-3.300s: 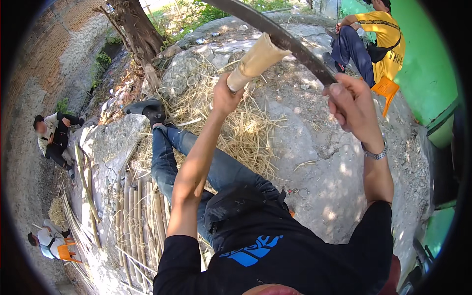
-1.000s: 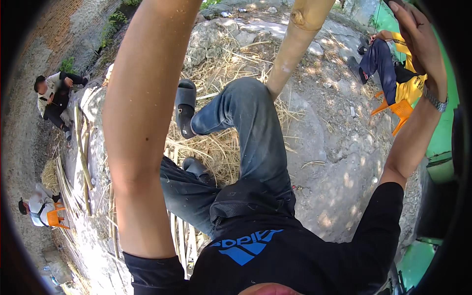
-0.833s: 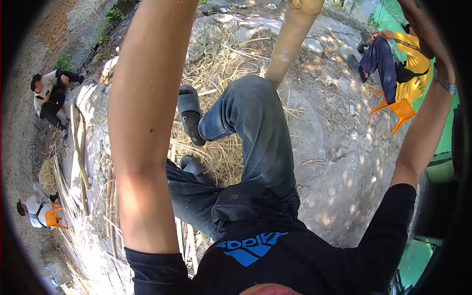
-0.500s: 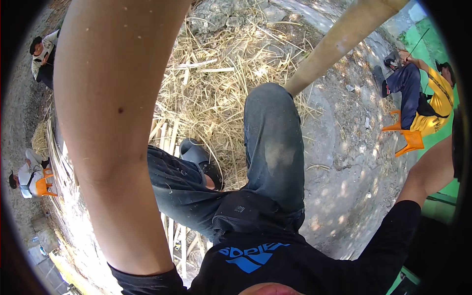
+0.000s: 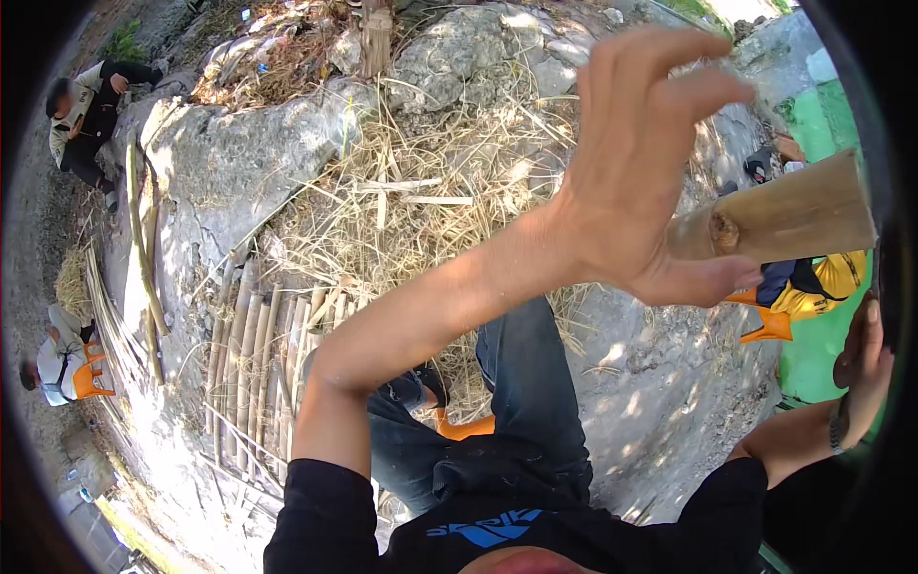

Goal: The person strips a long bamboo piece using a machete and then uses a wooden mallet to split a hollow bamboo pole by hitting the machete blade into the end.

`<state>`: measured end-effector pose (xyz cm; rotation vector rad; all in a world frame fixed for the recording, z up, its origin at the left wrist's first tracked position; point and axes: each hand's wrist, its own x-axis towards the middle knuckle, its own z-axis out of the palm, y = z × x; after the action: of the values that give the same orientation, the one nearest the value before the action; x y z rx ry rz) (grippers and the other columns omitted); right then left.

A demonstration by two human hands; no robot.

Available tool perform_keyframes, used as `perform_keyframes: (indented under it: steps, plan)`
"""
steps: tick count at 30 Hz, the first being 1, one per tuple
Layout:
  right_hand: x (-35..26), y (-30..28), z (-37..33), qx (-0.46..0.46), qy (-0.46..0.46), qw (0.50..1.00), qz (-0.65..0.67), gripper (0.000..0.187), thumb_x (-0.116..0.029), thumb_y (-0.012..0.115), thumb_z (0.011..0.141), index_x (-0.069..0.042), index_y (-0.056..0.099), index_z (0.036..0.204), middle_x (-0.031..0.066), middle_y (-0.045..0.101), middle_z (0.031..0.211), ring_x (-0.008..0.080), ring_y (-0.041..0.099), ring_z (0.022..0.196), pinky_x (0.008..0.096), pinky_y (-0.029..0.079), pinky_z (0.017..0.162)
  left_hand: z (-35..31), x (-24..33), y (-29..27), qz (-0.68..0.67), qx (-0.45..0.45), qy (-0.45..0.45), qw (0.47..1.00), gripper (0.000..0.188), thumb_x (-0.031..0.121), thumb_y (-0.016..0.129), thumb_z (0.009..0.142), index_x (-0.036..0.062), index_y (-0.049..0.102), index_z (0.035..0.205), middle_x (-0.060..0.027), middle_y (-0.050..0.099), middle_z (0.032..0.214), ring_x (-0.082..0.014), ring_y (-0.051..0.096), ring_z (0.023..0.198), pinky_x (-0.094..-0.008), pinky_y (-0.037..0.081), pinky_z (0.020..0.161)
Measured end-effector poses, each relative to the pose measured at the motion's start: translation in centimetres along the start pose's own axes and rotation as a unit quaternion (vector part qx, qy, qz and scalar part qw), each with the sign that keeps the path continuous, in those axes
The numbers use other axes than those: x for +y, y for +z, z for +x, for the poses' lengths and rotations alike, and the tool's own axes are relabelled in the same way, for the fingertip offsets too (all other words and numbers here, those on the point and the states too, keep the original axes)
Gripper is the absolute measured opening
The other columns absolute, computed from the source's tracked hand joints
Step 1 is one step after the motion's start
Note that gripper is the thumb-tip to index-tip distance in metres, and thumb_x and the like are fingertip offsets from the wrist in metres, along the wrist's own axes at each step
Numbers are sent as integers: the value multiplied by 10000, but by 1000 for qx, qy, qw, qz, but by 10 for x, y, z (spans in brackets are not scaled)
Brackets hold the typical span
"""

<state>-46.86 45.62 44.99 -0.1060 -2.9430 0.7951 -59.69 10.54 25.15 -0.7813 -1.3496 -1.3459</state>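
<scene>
Left hand (image 5: 622,191) is observed at 2 o'clock, open, fingers spread and curved, thumb extended; half a second ago it was cut off by the top edge. Bamboo tube (image 5: 808,215) is noted between 2 and 3 o'clock, almost level, one end turned toward the right rim. In the previous frame it was slanted upward from beside the right knee. The tube is crossed by the left thumb in the view; whether it is touched cannot be told. Right hand (image 5: 870,354), previously hidden beyond the rim, is now partly shown between 3 and 4 o'clock, above a wristwatch (image 5: 839,426); whether anything is gripped cannot be told. Tree trunk (image 5: 376,43) is brought into view near 11 o'clock. Straw (image 5: 392,201) is still spread toward 11 o'clock. More of the bamboo lengths (image 5: 253,368) is exposed at 8 o'clock, laid side by side.
</scene>
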Motion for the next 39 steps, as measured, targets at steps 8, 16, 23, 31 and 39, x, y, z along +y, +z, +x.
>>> perform_keyframes:
  steps: [8, 16, 23, 31, 39]
  plan:
    - [-101, 60, 18, -68, -32, 997, 17, 252, -163, 750, 913, 19, 581, 954, 122, 595, 623, 203, 529, 522, 319, 426, 552, -39, 43, 58, 9, -191, -467, 864, 492, 142, 762, 858, 26, 548, 1285, -187, 694, 1093, -363, 698, 987, -414, 553, 858]
    - [-120, 39, -39, -242, 247, 845, 407, 302, -215, 753, 914, 2, 578, 1030, 49, 587, 772, 167, 567, 619, 338, 454, 590, 16, 84, 47, 55, -303, -602, 737, 493, 165, 833, 780, 28, 609, 1197, -186, 680, 1048, -381, 670, 995, -418, 538, 863]
    - [-147, 50, -96, -144, 150, 933, 293, 288, -252, 653, 976, 21, 563, 957, 101, 530, 656, 230, 536, 584, 357, 424, 550, 23, 107, 51, 20, -263, -549, 794, 359, 190, 859, 762, 9, 662, 1001, -96, 693, 889, -205, 673, 796, -338, 549, 752]
    - [-190, -119, -25, -33, 110, 968, 222, 468, -402, 582, 1035, 19, 545, 833, 124, 484, 594, 218, 443, 517, 379, 381, 518, 200, 101, 145, -18, -326, -459, 827, 417, 137, 812, 703, 43, 648, 1074, -155, 727, 901, -311, 730, 824, -397, 569, 750]
    - [-279, -303, -34, 185, 117, 952, 214, 401, -393, 638, 1000, -4, 586, 915, 30, 496, 613, 87, 454, 580, 283, 351, 536, 386, 156, 205, -55, -294, -242, 923, 408, 117, 826, 656, 12, 624, 995, -158, 694, 811, -363, 711, 766, -395, 571, 692]
